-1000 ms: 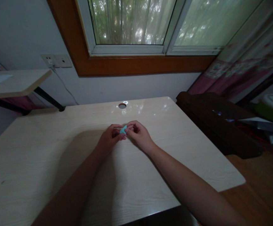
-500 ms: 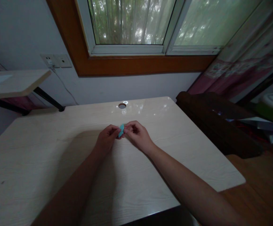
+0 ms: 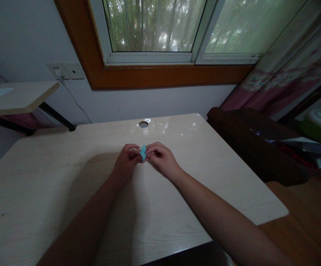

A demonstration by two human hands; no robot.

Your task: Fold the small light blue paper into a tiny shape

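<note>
Between my two hands is a small folded piece of turquoise paper point(image 3: 143, 152), pointed at its top. My left hand point(image 3: 127, 159) pinches its left side, the thumb low on it and the index finger curved above. From the other side, my right hand point(image 3: 162, 157) holds the paper's right edge between thumb and fingertips. Both hands are over the pale wood-grain desk point(image 3: 171, 210). The fingers cover part of the paper, so its full folded shape cannot be made out.
A round cable hole point(image 3: 143, 125) lies behind the hands near the desk's back edge. On the left stands a raised shelf point(image 3: 22, 98) on black legs. Beyond the desk are a window point(image 3: 152, 26) and a wall socket point(image 3: 58, 71); dark brown furniture point(image 3: 249, 144) is at right.
My left index finger has lifted and opened away from the paper. More of the turquoise paper's face shows, turned slightly more upright. My right hand has hardly moved.
</note>
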